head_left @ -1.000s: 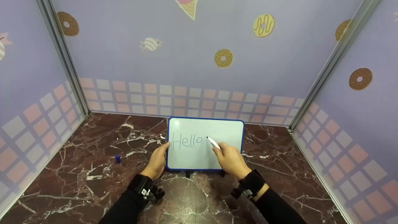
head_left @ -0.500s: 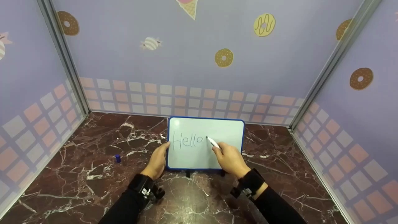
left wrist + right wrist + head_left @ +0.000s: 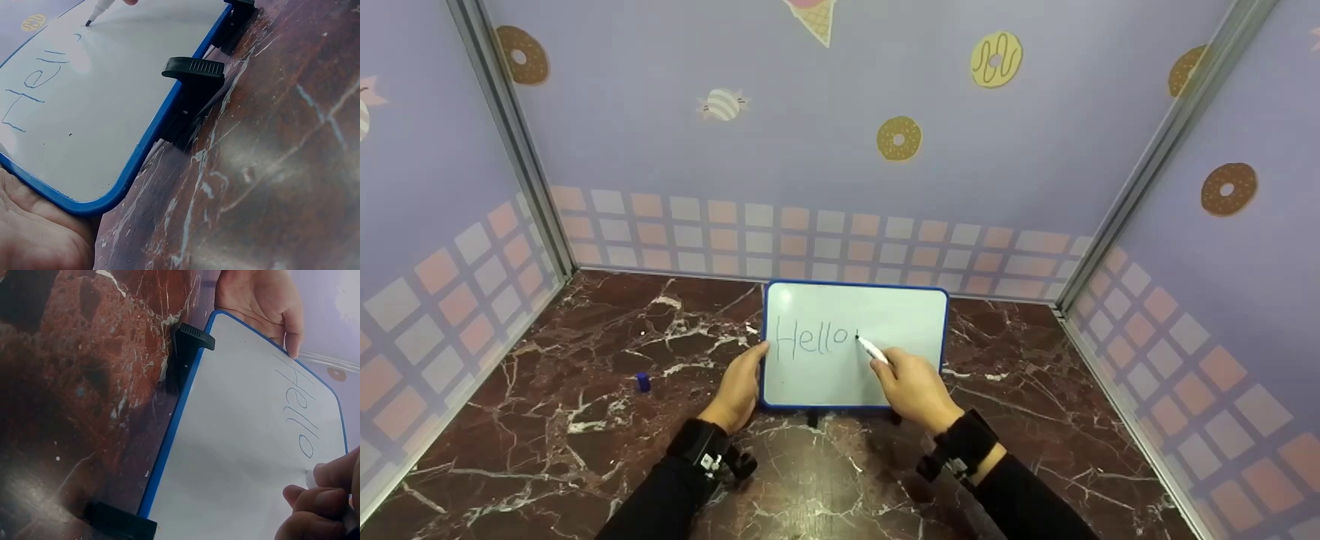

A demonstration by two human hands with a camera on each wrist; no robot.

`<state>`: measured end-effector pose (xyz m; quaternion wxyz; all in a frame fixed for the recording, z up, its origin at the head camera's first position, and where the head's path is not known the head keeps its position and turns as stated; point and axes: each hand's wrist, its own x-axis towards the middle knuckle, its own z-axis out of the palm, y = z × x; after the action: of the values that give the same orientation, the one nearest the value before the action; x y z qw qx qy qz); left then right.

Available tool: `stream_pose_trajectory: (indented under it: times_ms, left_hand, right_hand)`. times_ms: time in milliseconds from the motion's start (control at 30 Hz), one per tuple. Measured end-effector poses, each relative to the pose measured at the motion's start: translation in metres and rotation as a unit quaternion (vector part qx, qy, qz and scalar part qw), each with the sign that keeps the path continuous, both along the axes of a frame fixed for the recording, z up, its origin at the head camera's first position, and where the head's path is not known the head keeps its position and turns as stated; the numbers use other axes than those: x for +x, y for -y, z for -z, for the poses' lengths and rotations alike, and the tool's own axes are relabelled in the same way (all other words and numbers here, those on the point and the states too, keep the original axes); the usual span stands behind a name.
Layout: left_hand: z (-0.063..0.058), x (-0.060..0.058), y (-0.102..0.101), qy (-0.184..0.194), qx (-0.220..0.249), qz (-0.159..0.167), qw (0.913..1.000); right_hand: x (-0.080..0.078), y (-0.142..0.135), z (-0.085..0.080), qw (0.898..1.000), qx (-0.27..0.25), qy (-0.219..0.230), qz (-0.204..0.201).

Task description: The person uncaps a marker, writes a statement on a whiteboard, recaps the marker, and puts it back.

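A blue-rimmed whiteboard (image 3: 829, 382) stands leaning back on the table, with "Hello" (image 3: 811, 339) handwritten on its left half. At its left edge my left hand (image 3: 737, 388) holds the board, thumb (image 3: 292, 343) on the rim and the other fingers partly hidden. My right hand (image 3: 916, 386) pinches a white marker (image 3: 873, 349), its dark tip against the board just right of the "o". A short stroke shows above that tip. In the left wrist view the marker (image 3: 100, 8) is cut off by the top edge.
A blue marker cap (image 3: 643, 382) stands on the dark marbled table (image 3: 585, 465), left of the board. Black stand feet (image 3: 194, 68) grip the board's lower edge and stick out toward me. Patterned walls (image 3: 810, 165) close in the back and sides.
The marker tip has moved slightly down and left, and a short new stroke shows right of "Hello". My left hand and the board have stayed in place.
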<state>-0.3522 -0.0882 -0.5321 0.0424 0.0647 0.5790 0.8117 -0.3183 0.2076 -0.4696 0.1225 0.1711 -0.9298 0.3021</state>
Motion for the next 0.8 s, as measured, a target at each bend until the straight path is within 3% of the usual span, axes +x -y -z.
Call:
stream_pose_trajectory:
  times_ms: [233, 800]
  left_hand:
    - [0.000, -0.001, 0.000, 0.000, 0.006, -0.001, 1.0000]
    - [-0.002, 0.002, 0.001, 0.000, 0.000, -0.007, 1.0000]
  right_hand:
    - [0.003, -0.002, 0.005, 1.000, -0.003, 0.017, -0.006]
    - [0.008, -0.004, 0.012, 1.000, 0.007, 0.007, -0.013]
